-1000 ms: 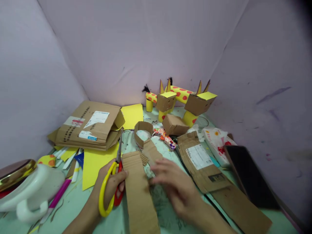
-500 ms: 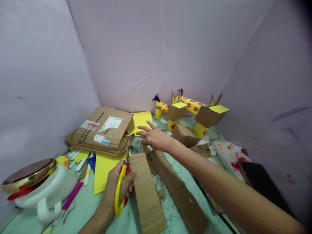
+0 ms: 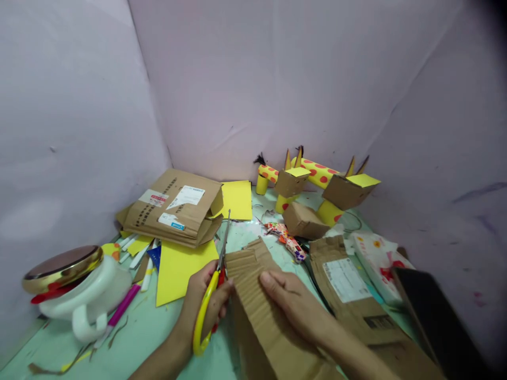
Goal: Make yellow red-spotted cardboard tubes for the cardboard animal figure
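My left hand [image 3: 194,295] is closed round a pair of scissors [image 3: 200,327] with yellow and red handles, its blades pointing up and away. Between the thumb and fingers of my right hand [image 3: 295,301] is a corrugated cardboard piece [image 3: 251,301], slanting toward the lower right. The left thumb reaches the near edge of this piece; whether it also grips it I cannot tell. Under the cardboard, another brown layer shows in part. To the right lies a flattened cardboard sheet [image 3: 380,322] with a white label.
Yellow-spotted cardboard animals [image 3: 293,182] stand at the back, near a small cardboard box [image 3: 304,219]. A folded cardboard parcel [image 3: 174,206] and yellow paper [image 3: 186,269] lie left. A white mug [image 3: 91,295] is at far left, a dark phone-like slab [image 3: 431,311] at right.
My right hand has come back from its far reach with spread fingers and now grips cardboard. The strips have been gathered up from the table. The scissors stay in my left hand.
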A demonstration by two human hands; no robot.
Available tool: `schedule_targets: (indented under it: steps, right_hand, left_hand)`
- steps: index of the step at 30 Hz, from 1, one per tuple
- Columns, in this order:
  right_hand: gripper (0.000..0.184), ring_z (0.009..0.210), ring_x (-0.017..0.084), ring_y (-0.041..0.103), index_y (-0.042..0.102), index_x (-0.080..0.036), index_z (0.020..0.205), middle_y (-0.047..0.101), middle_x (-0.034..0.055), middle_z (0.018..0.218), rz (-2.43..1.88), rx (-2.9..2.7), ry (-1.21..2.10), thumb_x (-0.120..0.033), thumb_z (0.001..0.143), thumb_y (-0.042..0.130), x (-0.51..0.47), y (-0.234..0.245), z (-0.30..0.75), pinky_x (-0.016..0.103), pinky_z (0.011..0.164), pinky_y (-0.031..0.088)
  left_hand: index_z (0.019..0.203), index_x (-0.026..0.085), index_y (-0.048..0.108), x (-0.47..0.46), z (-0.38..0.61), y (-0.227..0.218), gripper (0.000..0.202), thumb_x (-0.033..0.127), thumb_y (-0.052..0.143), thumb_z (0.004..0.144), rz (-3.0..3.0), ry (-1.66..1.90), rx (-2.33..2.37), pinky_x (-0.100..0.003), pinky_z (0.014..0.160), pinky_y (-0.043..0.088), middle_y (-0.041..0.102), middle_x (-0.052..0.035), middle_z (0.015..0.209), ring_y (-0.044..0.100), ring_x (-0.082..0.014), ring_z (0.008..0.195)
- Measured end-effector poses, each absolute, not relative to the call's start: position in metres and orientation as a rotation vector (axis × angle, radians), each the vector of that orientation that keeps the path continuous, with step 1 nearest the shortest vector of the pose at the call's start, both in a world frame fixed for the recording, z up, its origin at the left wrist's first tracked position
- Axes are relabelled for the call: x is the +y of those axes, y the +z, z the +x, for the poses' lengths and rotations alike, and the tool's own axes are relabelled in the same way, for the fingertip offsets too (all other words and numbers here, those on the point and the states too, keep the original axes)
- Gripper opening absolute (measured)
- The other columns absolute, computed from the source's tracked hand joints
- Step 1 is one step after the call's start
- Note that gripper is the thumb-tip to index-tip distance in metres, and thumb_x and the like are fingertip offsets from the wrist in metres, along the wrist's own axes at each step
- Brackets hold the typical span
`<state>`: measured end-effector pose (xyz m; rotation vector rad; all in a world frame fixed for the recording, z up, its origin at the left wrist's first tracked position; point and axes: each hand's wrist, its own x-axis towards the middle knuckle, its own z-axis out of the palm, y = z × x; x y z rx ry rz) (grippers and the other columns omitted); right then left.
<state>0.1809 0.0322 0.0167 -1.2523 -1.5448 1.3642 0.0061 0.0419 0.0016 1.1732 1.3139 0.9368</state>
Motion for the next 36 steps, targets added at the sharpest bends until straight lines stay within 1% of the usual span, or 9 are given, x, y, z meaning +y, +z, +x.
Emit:
schedule_targets:
  steps: [2,4,8,10,17,25,31,34,36]
  right_hand:
    - [0.042,0.066,0.018,0.055,0.058,-0.016,0.065,0.061,0.0015,0.065,-1.357,-1.456,1.261,-0.049,0.087,0.044,0.024,-0.011,0.174,0.028,0.06,0.044]
    - [0.039,0.064,0.017,0.051,0.054,-0.016,0.065,0.057,0.0006,0.064,-1.448,-1.345,1.142,-0.047,0.087,0.043,0.02,-0.027,0.171,0.027,0.058,0.041]
    - [0.03,0.059,0.014,0.042,0.045,-0.019,0.063,0.044,-0.0036,0.059,-1.504,-1.238,0.952,-0.042,0.082,0.051,0.017,-0.033,0.167,0.025,0.054,0.035]
    - [0.027,0.058,0.014,0.041,0.042,-0.02,0.064,0.041,-0.0048,0.059,-1.48,-1.166,0.907,-0.039,0.08,0.052,0.016,-0.033,0.164,0.025,0.053,0.034]
    - [0.023,0.06,0.015,0.042,0.042,-0.021,0.068,0.043,-0.0045,0.063,-1.434,-1.011,0.968,-0.038,0.078,0.053,0.017,-0.037,0.16,0.026,0.056,0.037]
    - [0.024,0.058,0.014,0.044,0.042,-0.021,0.071,0.046,-0.0048,0.062,-1.457,-0.963,0.98,-0.04,0.076,0.057,0.016,-0.035,0.161,0.025,0.054,0.036]
    - [0.027,0.055,0.012,0.043,0.041,-0.022,0.07,0.046,-0.006,0.059,-1.424,-0.903,1.024,-0.04,0.075,0.06,0.015,-0.034,0.16,0.023,0.051,0.035]
    - [0.028,0.058,0.013,0.049,0.047,-0.022,0.086,0.053,-0.0046,0.066,-1.276,-0.857,1.182,-0.038,0.071,0.065,0.014,-0.031,0.16,0.024,0.055,0.041]
    - [0.034,0.066,0.016,0.056,0.051,-0.02,0.096,0.061,0.0002,0.075,-1.14,-0.891,1.355,-0.036,0.07,0.066,0.013,-0.029,0.161,0.029,0.063,0.046]
  left_hand:
    - [0.076,0.018,0.048,0.039,0.01,0.001,0.021,0.036,0.058,0.07,1.197,0.908,1.27,-0.015,0.026,0.024,0.041,0.0097,0.033,0.033,-0.0061,0.025]
    - [0.076,0.018,0.049,0.036,0.013,-0.001,0.023,0.037,0.062,0.068,1.213,0.894,1.226,-0.014,0.026,0.024,0.04,0.0099,0.033,0.031,-0.0055,0.025]
    - [0.08,0.019,0.048,0.032,0.014,-0.005,0.026,0.038,0.063,0.07,1.213,0.873,1.184,-0.013,0.028,0.022,0.039,0.0108,0.034,0.028,-0.0044,0.027]
    - [0.081,0.019,0.047,0.032,0.014,-0.006,0.027,0.039,0.062,0.072,1.234,0.848,1.148,-0.013,0.029,0.023,0.039,0.0107,0.035,0.028,-0.0044,0.028]
    - [0.08,0.019,0.043,0.03,0.013,-0.012,0.031,0.047,0.055,0.077,1.263,0.758,1.09,-0.016,0.029,0.026,0.042,0.0096,0.037,0.028,-0.005,0.028]
    - [0.078,0.018,0.045,0.026,0.017,-0.01,0.033,0.051,0.052,0.079,1.274,0.751,1.09,-0.015,0.029,0.024,0.041,0.0092,0.035,0.029,-0.0048,0.027]
    - [0.081,0.018,0.048,0.024,0.022,-0.007,0.032,0.044,0.064,0.072,1.258,0.797,1.108,-0.014,0.03,0.027,0.043,0.0097,0.038,0.033,-0.0047,0.03]
    - [0.078,0.018,0.048,0.025,0.022,-0.009,0.03,0.042,0.064,0.072,1.255,0.821,1.133,-0.014,0.029,0.026,0.043,0.0096,0.037,0.034,-0.0053,0.028]
    - [0.074,0.019,0.047,0.025,0.021,-0.009,0.029,0.042,0.065,0.071,1.253,0.831,1.136,-0.014,0.028,0.026,0.043,0.0094,0.036,0.034,-0.0057,0.027]
